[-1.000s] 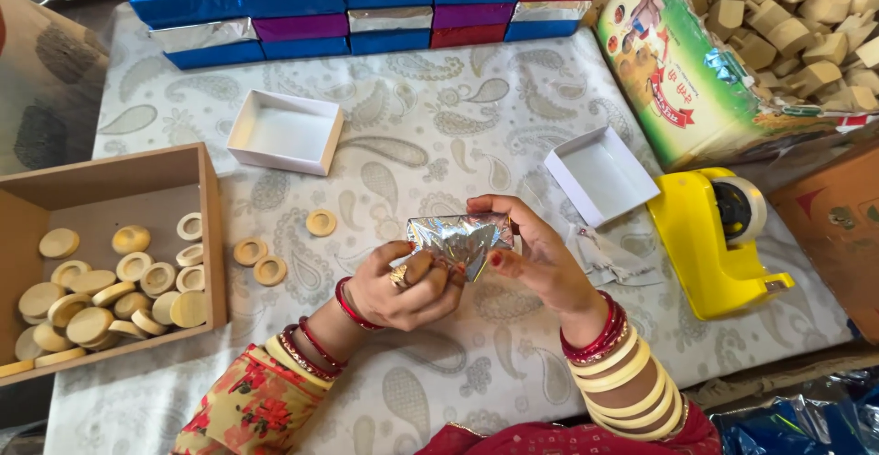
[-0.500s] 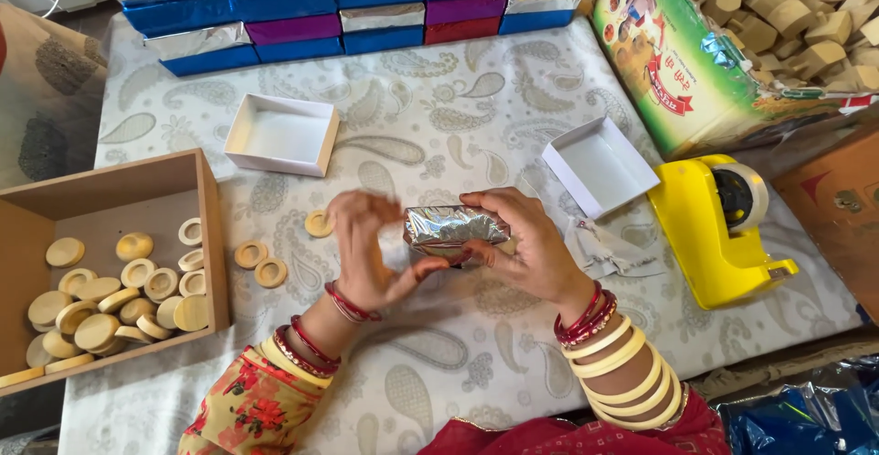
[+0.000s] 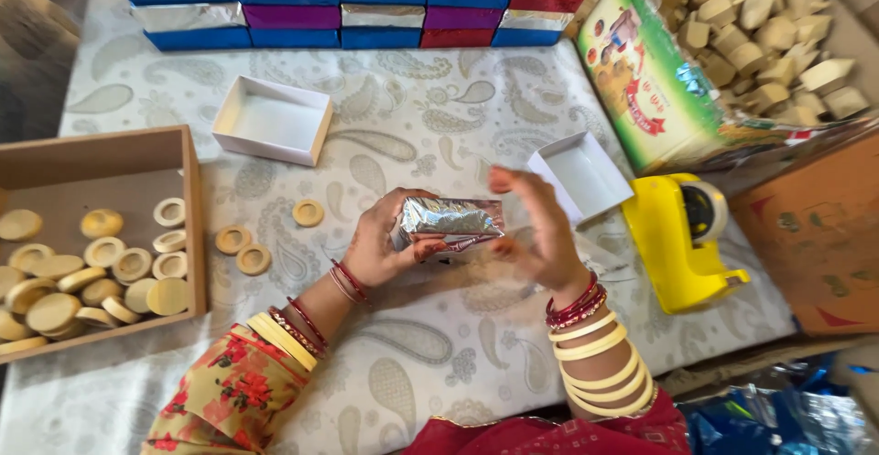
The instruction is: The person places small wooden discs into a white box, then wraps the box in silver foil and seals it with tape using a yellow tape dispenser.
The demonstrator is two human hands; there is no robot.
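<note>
Change since half a second ago: the silver foil packet point(image 3: 449, 222) has turned level between the hands, and the right hand point(image 3: 536, 231) has opened, its fingers lifted off the packet's right end.

Bench point(image 3: 439, 345): covered in a pale paisley cloth, carrying all items below.

Cardboard box point(image 3: 188, 199), at 9 o'clock: open, holding a heap of round tan discs point(image 3: 82, 276).

Printed green bag point(image 3: 655, 80), at 2 o'clock: lying open, with pale wooden blocks point(image 3: 769, 25) behind it.

Stacked boxes point(image 3: 357, 6), at 12 o'clock: a row in blue, purple, red and silver.

Yellow tape dispenser point(image 3: 682, 244), at 3 o'clock, just beside the right hand.

Two white tray boxes: one point(image 3: 272, 121) at 11 o'clock, one point(image 3: 581, 176) at 1 o'clock, both open.

Left hand point(image 3: 385, 244), centre: closed around the packet's left end, gripping it above the bench.

Right hand: open, palm facing the packet's right end; whether it touches cannot be told.

Three loose discs point(image 3: 243, 249) at 9 o'clock, between cardboard box and left hand.
</note>
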